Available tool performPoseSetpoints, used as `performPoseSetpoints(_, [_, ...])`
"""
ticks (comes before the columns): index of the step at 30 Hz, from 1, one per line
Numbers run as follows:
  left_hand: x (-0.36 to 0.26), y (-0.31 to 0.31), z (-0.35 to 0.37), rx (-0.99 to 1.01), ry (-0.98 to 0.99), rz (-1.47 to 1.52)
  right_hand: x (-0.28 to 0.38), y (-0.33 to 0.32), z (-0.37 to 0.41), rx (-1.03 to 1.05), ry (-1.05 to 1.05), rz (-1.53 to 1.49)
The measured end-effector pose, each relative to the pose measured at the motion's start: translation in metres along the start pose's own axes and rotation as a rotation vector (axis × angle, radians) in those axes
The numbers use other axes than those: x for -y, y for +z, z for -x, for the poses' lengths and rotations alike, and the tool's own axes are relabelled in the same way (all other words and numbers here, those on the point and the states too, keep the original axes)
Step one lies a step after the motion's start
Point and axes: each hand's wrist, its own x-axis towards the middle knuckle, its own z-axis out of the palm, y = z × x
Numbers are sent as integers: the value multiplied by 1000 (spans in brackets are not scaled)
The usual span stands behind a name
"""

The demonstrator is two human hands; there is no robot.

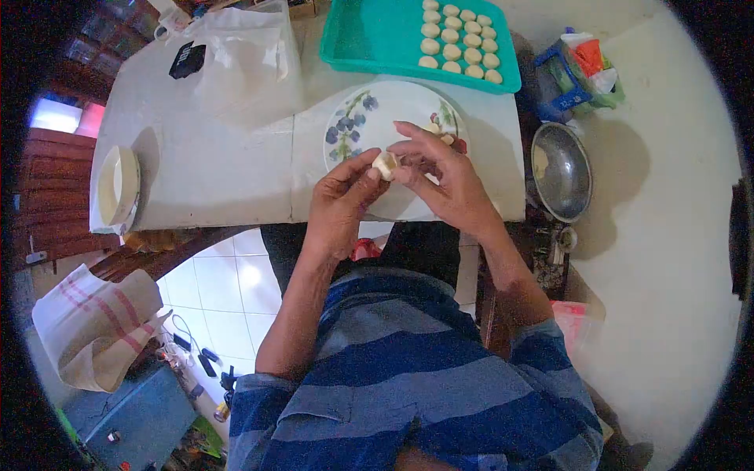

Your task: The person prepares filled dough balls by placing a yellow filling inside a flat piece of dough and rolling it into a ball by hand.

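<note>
Over the near part of a floral white plate [400, 102], my left hand [344, 192] pinches a small pale piece of dough [386, 165] between thumb and fingertips. My right hand [448, 177] touches the same piece from the right with its thumb, its other fingers raised and slightly bent. A few small pale pieces [446, 138] lie on the plate's right side, partly hidden behind my right fingers. Beyond the plate, a turquoise tray [369, 39] holds several round pale dough balls [452, 36] in rows on its right half.
On the white table [228, 169] are a clear plastic container [251, 63] at the back left and a pale round dish [119, 186] at the left edge. A metal bowl [561, 173] and a blue basket [567, 78] stand right of the table.
</note>
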Motion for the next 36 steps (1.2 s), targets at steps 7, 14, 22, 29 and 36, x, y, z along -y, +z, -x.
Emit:
performPoseSetpoints(7, [-3,2,4,39,-52,138,0,1,1,-11,-131,156])
performPoseSetpoints(14, [-3,3,8,49,-23,120,2,2,4,21,-182,215])
performPoseSetpoints(22, [-5,4,12,68,-64,71,2,3,13,-62,-71,-60])
performPoseSetpoints(29, [0,7,13,59,-69,152,15,5,18,-98,-184,263])
performPoseSetpoints(36, [-1,6,14,25,-54,170,7,0,27,-129,-405,520])
